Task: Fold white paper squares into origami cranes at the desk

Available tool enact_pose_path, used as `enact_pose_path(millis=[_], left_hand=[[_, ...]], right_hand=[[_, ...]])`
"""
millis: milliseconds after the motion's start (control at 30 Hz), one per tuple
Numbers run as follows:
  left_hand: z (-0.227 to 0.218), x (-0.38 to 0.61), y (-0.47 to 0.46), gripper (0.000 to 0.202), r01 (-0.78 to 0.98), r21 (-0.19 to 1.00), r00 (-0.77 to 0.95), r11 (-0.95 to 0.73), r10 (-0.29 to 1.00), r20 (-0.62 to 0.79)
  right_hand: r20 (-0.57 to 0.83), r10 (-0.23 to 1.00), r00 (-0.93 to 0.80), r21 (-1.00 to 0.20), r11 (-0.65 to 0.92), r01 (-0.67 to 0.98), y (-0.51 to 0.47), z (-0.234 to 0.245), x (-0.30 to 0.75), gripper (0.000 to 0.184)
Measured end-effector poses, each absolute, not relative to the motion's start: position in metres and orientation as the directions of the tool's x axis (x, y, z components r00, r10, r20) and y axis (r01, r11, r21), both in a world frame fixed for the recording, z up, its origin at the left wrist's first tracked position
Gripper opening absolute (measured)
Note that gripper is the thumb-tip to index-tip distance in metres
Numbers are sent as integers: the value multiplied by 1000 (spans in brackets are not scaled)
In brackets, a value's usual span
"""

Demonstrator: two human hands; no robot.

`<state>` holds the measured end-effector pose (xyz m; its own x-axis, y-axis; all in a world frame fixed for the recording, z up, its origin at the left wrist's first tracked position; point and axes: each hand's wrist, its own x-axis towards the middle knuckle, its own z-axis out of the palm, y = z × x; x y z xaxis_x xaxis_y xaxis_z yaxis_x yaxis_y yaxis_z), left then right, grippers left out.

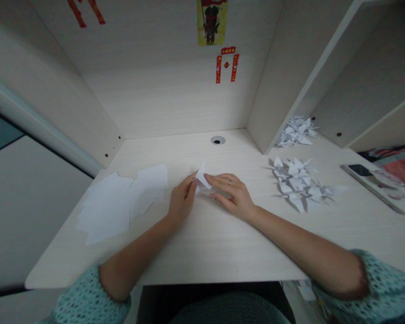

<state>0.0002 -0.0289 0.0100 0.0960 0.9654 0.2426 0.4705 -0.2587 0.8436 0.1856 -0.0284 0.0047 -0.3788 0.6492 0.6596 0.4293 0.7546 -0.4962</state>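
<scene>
A small white paper crane (202, 177), its folded points sticking out, is held just above the middle of the desk. My left hand (182, 198) pinches it from the left between thumb and fingers. On the other side, my right hand (233, 193) reaches in with its index fingertip touching the crane's right edge. Its thumb stays apart from the index finger, and a ring shows on one finger. The side of the crane within the left fingers is hidden.
Loose white paper sheets (108, 209) lie overlapping on the left. Several finished paper cranes (295, 177) sit at the right, with another heap of cranes (297, 130) behind the divider panel (280, 85). A phone (381, 186) lies far right. A cable hole (218, 140) is at the back.
</scene>
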Motion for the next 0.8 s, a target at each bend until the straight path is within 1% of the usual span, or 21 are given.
enact_pose_path(millis=[67, 100, 167, 233, 333, 467, 600, 800], left_hand=[[7, -1, -24, 36, 331, 908, 109, -257, 966, 234], [5, -1, -21, 36, 270, 935, 130, -229, 971, 200], [3, -1, -18, 35, 194, 967, 138, -162, 981, 137], [4, 0, -18, 34, 153, 982, 128, -113, 987, 94], [8, 3, -22, 31, 137, 986, 138, -95, 987, 76], [13, 6, -27, 31, 173, 979, 185, -106, 980, 74], [13, 6, -28, 21, 187, 975, 236, -123, 969, 77], [2, 3, -25, 24, 85, 991, 324, -101, 944, 69]], right_hand=[[672, 659, -338, -531, 747, 400, -28, 5, 185, 44], [673, 672, -308, -552, 734, 395, -27, 4, 185, 43], [664, 705, -250, -591, 699, 402, -26, 3, 184, 45], [647, 728, -225, -617, 674, 406, -25, 1, 183, 52], [632, 740, -232, -630, 664, 403, -24, -2, 182, 58], [605, 755, -254, -644, 651, 401, -26, -1, 181, 56], [588, 756, -289, -667, 655, 356, -28, 0, 180, 54], [577, 755, -313, -667, 656, 353, -28, -3, 181, 47]])
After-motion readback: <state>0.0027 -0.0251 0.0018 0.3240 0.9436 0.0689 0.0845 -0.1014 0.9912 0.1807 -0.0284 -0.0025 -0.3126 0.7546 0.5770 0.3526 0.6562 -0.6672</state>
